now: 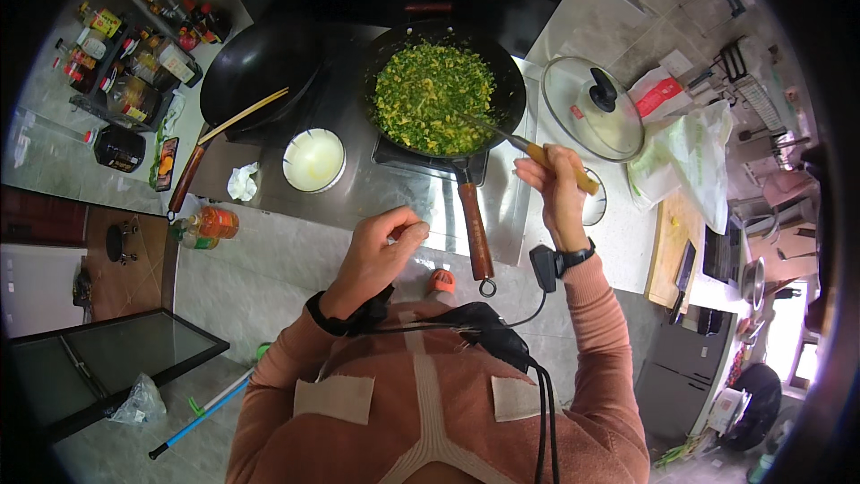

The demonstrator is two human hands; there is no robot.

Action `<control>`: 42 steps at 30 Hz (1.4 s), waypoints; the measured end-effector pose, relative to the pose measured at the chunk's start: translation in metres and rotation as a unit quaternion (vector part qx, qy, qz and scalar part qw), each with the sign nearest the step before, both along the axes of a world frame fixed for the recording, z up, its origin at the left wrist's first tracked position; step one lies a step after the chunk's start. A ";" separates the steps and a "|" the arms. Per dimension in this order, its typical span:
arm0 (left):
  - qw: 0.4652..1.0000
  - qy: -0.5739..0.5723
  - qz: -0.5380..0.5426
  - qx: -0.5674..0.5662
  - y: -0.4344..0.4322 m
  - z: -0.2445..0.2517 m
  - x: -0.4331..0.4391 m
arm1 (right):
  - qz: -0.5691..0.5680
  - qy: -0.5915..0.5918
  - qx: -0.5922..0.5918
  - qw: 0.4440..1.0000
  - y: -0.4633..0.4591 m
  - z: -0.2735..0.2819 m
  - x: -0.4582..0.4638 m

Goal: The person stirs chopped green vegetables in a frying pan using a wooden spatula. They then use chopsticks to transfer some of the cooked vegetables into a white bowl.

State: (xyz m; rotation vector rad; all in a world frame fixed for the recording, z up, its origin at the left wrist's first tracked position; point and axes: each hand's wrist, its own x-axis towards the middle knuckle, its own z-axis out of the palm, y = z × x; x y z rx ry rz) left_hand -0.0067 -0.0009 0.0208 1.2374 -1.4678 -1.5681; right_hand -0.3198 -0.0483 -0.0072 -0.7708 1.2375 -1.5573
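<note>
My right hand (561, 191) grips the wooden handle of a cooking utensil (537, 154), whose metal end reaches into a dark wok (514, 91). Chopped greens mixed with yellow bits, which look like egg, fill the wok (430, 97); its wooden handle (476, 228) points towards me. My left hand (386, 242) hovers before the stove edge with fingers curled, and no object shows in it. A white bowl (314, 160) stands left of the wok. Farther left, wooden chopsticks (245, 114) lie across the rim and handle of a second dark wok (259, 77).
A glass lid (591, 107) lies right of the stove, near a plastic bag (692, 154). A knife (683, 275) rests on a cutting board (665, 249). Crumpled tissue (242, 181) lies by the bowl. Sauce bottles (127, 74) and a phone (166, 163) are at the left.
</note>
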 end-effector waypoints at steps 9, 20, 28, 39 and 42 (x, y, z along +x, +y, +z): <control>1.000 -0.003 -0.005 -0.023 0.003 -0.002 -0.003 | 0.084 0.429 -0.245 0.865 0.037 0.028 -0.005; 1.000 0.008 -0.023 -0.012 0.009 0.001 -0.006 | 0.129 0.156 0.001 0.979 0.037 0.028 0.007; 0.998 -0.042 -0.004 -0.038 0.019 -0.003 -0.003 | 0.188 0.170 0.067 0.965 0.083 0.039 -0.004; 0.974 -0.092 0.101 -0.182 -0.025 -0.019 0.087 | -0.064 0.413 0.015 0.908 0.150 0.114 0.088; 0.861 -0.270 0.182 -0.390 -0.058 -0.026 0.150 | -0.003 0.399 -0.090 0.912 0.151 0.121 0.152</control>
